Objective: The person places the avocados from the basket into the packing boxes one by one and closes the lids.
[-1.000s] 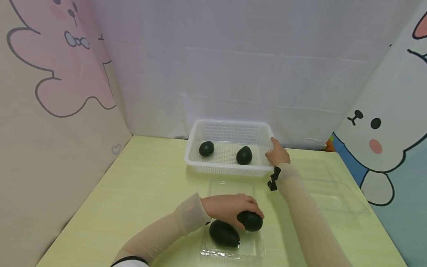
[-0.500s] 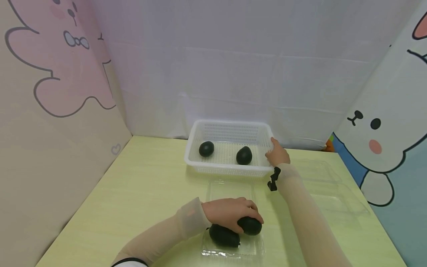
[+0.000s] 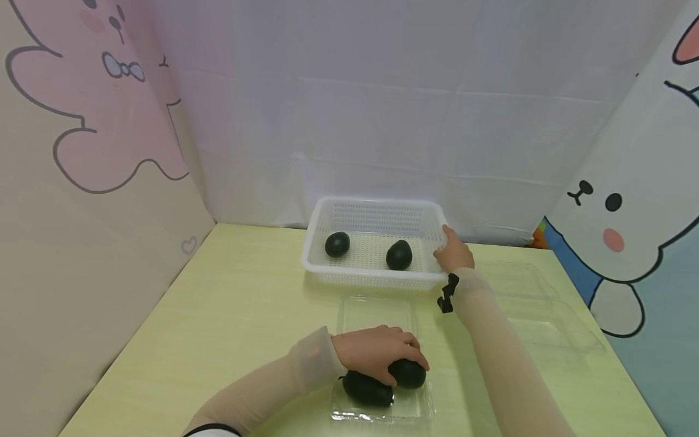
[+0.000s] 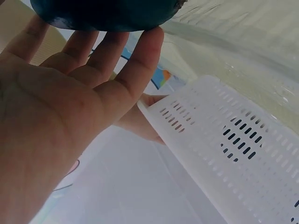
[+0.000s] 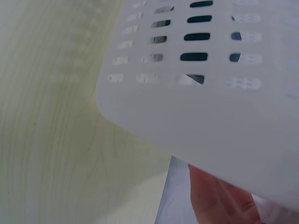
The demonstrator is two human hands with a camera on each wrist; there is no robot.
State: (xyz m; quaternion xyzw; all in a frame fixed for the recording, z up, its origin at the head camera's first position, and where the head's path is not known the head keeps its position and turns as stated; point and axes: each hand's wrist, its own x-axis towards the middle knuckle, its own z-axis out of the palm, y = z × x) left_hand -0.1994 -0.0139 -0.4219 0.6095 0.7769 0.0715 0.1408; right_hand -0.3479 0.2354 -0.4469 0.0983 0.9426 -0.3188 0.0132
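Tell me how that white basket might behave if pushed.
The white basket is probably light, given its slotted plastic walls. It looks fairly stiff, with straight, unsagging sides. The rounded dark fruits inside might roll.

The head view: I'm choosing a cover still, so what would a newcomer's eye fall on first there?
Probably the two dark fruits in the white basket at the back of the table. Next, the left grip at lower centre, holding a third fruit beside a fourth fruit in a clear tray. The right grip holds the basket's right end.
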